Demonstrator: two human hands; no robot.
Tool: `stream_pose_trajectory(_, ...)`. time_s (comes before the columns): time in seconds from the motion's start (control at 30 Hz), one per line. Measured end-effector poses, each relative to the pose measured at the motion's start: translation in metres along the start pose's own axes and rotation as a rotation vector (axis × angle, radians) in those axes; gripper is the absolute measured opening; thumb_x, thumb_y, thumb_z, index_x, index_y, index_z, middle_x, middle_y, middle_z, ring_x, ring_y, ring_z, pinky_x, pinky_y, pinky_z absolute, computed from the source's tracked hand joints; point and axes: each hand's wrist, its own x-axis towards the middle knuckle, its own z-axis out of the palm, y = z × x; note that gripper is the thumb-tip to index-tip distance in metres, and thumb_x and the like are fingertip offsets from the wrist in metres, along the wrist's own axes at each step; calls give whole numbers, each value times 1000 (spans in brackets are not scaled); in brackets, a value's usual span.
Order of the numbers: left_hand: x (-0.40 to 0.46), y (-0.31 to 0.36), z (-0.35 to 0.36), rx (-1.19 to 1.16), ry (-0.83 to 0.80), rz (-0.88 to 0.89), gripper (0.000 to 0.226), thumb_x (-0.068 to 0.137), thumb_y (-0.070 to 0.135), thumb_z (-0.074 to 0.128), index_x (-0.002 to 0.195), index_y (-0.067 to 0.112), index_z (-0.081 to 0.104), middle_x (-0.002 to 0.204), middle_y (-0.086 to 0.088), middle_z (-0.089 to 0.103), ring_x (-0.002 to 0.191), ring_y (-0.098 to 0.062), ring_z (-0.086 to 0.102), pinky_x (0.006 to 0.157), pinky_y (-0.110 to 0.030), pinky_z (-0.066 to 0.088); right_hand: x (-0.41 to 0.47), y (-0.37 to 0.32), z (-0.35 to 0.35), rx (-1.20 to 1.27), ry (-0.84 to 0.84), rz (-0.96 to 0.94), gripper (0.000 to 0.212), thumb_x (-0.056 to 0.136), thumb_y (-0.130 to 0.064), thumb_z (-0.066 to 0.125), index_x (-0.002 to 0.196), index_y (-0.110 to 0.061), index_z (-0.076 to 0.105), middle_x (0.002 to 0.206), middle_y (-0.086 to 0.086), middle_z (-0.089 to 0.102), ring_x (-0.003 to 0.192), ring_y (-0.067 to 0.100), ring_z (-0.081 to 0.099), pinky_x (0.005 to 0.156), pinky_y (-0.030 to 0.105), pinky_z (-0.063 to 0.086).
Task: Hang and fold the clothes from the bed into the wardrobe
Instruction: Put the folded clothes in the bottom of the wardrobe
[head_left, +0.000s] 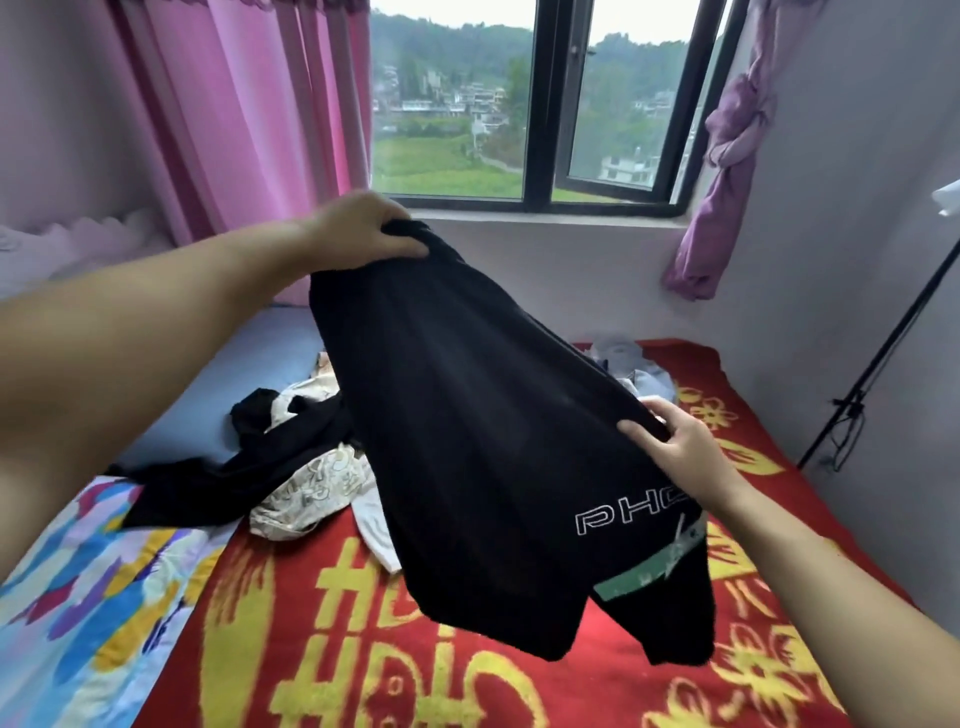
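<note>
My left hand (358, 231) and right hand (675, 447) each pinch the black garment (467, 441) mid-frame above the bed (467, 686); its print is partly hidden, and the clothes pile (306, 467) half covered.

Shirt (467, 441): up in the air over the bed, in the middle, between the two hands.
Left hand (363, 231): at the far top corner of the shirt, holding it.
Right hand (680, 447): at the near right edge of the shirt, holding it, lower than the left hand.
Pile of clothes (291, 467): on the bed, left of the shirt and partly under it.
More clothes (631, 364): on the bed, behind the shirt, to the right.
Blanket (467, 675): on the bed, under the shirt.
Bed (218, 395): below the window.
Window (519, 104): in the wall behind the bed.
Curtain (249, 114): left of the window.
Tied curtain (727, 156): right of the window.
Stand (872, 364): far right, beside the bed.
</note>
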Motion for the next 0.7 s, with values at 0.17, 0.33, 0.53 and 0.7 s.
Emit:
stream_pose_trajectory(0.17, 21, 1, 67, -16, 9, -92, 29, 93, 37, 57, 112, 15, 65, 111, -8, 66, 102, -29, 60, 90, -42, 48, 31, 40, -22, -199, -36, 105, 11, 91, -21, 64, 100, -16, 69, 92, 2, 71, 90, 22, 65, 78, 31, 46)
stream_pose_trajectory(0.33, 43, 35, 144, -113, 129, -153, 29, 95, 40, 52, 113, 20, 62, 113, -8, 66, 106, -32, 58, 85, -38, 46, 35, 79, -65, -321, 147, 220, 18, 94, -21, 59, 104, -10, 69, 96, 13, 70, 97, 31, 62, 74, 33, 38)
stream_pose_trajectory(0.53, 52, 64, 177, -251, 346, -77, 29, 96, 39, 50, 109, 14, 60, 102, -11, 68, 97, -36, 60, 76, -35, 41, -1, 73, -108, -365, 326, 123, 16, 95, -27, 59, 97, -16, 69, 72, 3, 62, 70, 15, 54, 61, 26, 35)
stream_pose_trajectory(0.7, 1, 16, 192, -185, 378, -96, 30, 96, 33, 49, 108, 7, 57, 98, -18, 67, 92, -40, 60, 72, -38, 39, -28, 61, -60, -317, 87, -92, 18, 91, -16, 63, 108, -15, 71, 83, 3, 73, 73, 11, 63, 64, 22, 46)
